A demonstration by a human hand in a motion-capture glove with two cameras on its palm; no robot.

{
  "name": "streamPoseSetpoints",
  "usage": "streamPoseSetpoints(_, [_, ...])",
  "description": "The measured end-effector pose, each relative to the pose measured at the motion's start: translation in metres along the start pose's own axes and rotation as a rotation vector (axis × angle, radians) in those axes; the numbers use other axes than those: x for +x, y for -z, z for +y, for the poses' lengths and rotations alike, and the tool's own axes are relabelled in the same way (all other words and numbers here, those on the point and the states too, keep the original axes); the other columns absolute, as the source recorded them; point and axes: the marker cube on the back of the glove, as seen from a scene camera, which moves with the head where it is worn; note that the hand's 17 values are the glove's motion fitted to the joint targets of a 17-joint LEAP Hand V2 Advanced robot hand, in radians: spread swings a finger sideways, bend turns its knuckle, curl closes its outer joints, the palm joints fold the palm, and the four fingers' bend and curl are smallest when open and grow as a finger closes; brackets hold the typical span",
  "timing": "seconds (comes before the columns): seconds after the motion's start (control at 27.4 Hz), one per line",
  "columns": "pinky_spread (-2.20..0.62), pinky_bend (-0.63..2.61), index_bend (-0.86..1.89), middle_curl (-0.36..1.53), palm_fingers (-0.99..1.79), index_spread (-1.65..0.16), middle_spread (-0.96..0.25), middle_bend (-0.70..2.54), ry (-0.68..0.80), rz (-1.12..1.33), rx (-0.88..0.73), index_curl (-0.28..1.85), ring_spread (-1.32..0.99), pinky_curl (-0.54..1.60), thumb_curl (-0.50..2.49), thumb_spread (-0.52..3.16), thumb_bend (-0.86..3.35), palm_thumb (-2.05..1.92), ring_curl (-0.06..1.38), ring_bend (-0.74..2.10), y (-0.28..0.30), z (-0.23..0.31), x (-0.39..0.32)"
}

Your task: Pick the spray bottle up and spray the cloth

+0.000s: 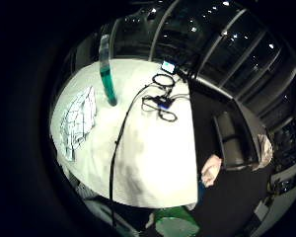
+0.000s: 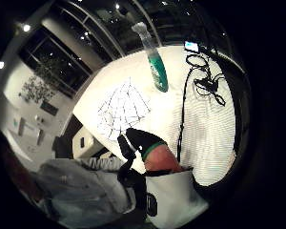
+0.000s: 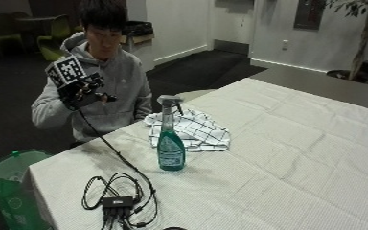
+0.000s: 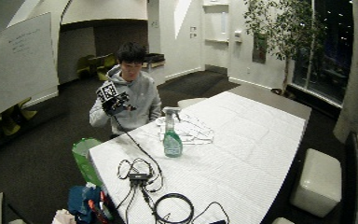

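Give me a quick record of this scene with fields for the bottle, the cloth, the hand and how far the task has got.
spray bottle: green liquid, stands upright on the table, untouched
cloth: white with a dark grid pattern, crumpled on the table just behind the bottle, on the person's side
right hand: gloved, raised in front of the person's chest, above the table edge, holding nothing
table: white covering
task stage: bottle not yet picked up, no spraying begun
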Motion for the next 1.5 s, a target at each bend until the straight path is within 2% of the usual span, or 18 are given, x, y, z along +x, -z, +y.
streamPoseSetpoints(0.33, [0.20, 0.49, 0.07, 0.13, 0.02, -0.27, 0.04, 0.28, 0.003, 0.030, 0.023, 0.02, 0.07, 0.18, 0.14, 0.67, 0.08, 0.33, 0.11, 0.35, -0.006, -0.020, 0.008])
streamPoseSetpoints(0.66, [0.23, 0.52, 0.10, 0.19, -0.02, -0.31, 0.04, 0.31, -0.003, -0.033, 0.021, 0.05, 0.08, 0.23, 0.20, 0.79, 0.01, 0.36, 0.15, 0.39, -0.008, 0.002, -0.002])
streamPoseSetpoints(0.88, [0.24, 0.52, 0.11, 0.23, 0.05, -0.31, 0.04, 0.35, 0.062, -0.188, 0.110, 0.07, 0.08, 0.25, 0.23, 0.83, -0.01, 0.41, 0.17, 0.43, -0.036, -0.028, -0.011])
streamPoseSetpoints(1.06, [0.21, 0.57, 0.09, 0.25, 0.03, -0.29, 0.05, 0.34, 0.068, -0.348, 0.099, 0.08, 0.06, 0.28, 0.25, 0.86, -0.01, 0.46, 0.19, 0.44, -0.060, -0.052, -0.027])
streamPoseSetpoints(1.5, [0.20, 0.59, 0.09, 0.28, -0.04, -0.27, 0.07, 0.35, -0.060, -0.494, 0.127, 0.09, 0.06, 0.31, 0.28, 0.88, -0.03, 0.47, 0.22, 0.46, -0.113, -0.113, -0.035])
